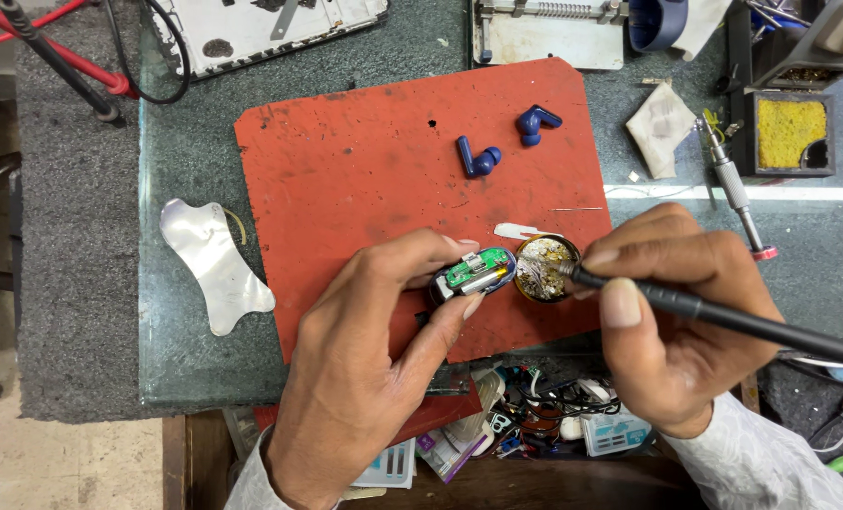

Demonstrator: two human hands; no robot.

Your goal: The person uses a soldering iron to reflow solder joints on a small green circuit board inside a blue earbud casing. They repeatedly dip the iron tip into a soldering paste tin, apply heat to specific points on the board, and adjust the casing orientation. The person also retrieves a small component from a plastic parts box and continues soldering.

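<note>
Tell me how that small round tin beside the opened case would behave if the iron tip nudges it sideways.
The round tin looks shallow and flat-based, so it would probably slide on the red mat rather than tip or roll. It seems small and light, and neither the left hand nor the right hand steadies it, so it may shift easily. Its lumpy contents could spill.

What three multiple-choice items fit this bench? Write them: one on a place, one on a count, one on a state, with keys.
1. Where do the blue earbuds lie?
A. on the red mat
B. in the round tin
C. on the yellow sponge

2. How many earbuds?
A. one
B. two
C. four

3. The small case in the left hand is:
A. sealed
B. opened, green board showing
C. wrapped

Key: 1 A, both rest on the mat; 2 B, a second lies nearby; 3 B, board exposed while the right hand holds the black soldering iron.
</note>
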